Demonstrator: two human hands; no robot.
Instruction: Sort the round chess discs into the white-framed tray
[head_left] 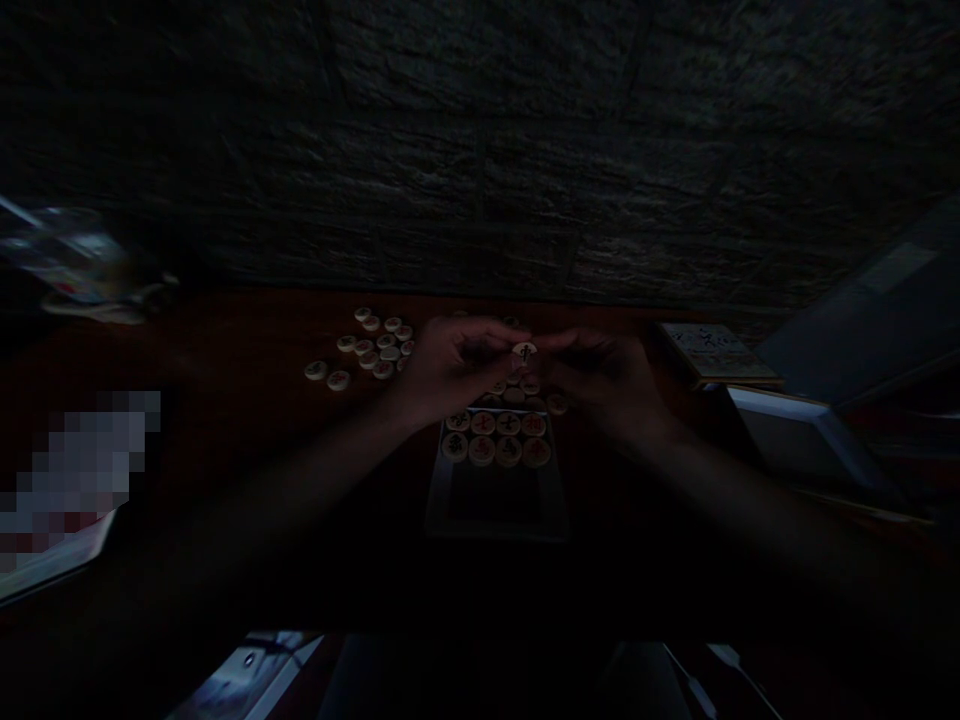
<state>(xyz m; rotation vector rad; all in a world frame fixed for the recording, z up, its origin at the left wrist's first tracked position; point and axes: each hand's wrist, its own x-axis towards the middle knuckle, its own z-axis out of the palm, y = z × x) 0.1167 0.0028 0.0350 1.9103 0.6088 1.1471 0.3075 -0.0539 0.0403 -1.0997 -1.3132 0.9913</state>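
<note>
Our left hand [454,365] and our right hand [592,385] meet in the middle, low over the table. Their fingers come together on one round game piece [524,352] and pinch it up in the air. Both hands seem to grip it, but it is too dark to see each finger well. The piece is a pale disc with a dark mark on it, like a Chinese chess piece.

Just below our hands is a white tray [433,505]. Round pieces [495,435] sit on it in neat rows, and more lie in a messy bunch at its top edge, right under our hands. To the left of our hands, a loose group of pieces [379,345] lies on the dark red table [225,350]. To the right, a flat card with black marks [716,353] lies near the table's far edge. At the left, we see a blurred patch [75,470] and something shiny [75,255] that is hard to make out. Far ahead stands a dark stone wall [480,150].
</note>
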